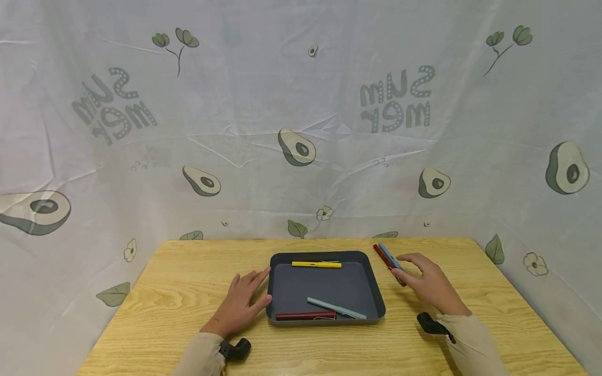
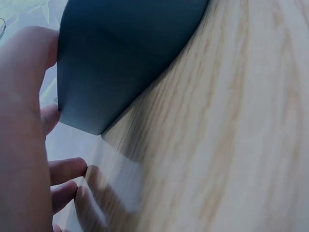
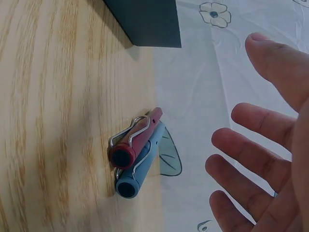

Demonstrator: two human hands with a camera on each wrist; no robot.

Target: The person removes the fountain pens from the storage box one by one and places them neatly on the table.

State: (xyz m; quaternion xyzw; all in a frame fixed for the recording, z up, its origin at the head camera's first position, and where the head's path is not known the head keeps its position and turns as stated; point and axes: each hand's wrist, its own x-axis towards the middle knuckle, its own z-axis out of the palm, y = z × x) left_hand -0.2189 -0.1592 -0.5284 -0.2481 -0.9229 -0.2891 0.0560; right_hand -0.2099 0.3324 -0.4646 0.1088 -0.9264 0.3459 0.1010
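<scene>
A dark grey tray (image 1: 320,286) lies on the wooden table. My left hand (image 1: 240,303) is at its left side, fingers spread, with the thumb and a fingertip touching the rim. Inside the tray are a yellow pen (image 1: 316,265) near the far wall, and a dark red pen (image 1: 301,316) and a pale green pen (image 1: 334,307) near the front. Right of the tray, another dark red pen (image 3: 140,135) and a blue pen (image 3: 142,169) lie side by side, clips showing. Over them hovers my right hand (image 1: 430,282), fingers apart and holding nothing; the right wrist view shows a gap to the pens.
A light wood table (image 1: 188,282) carries everything. A white cloth (image 1: 254,188) with avocado and leaf prints hangs behind the table and along both sides. Each sleeve has a black wrist device (image 1: 236,349) at the cuff.
</scene>
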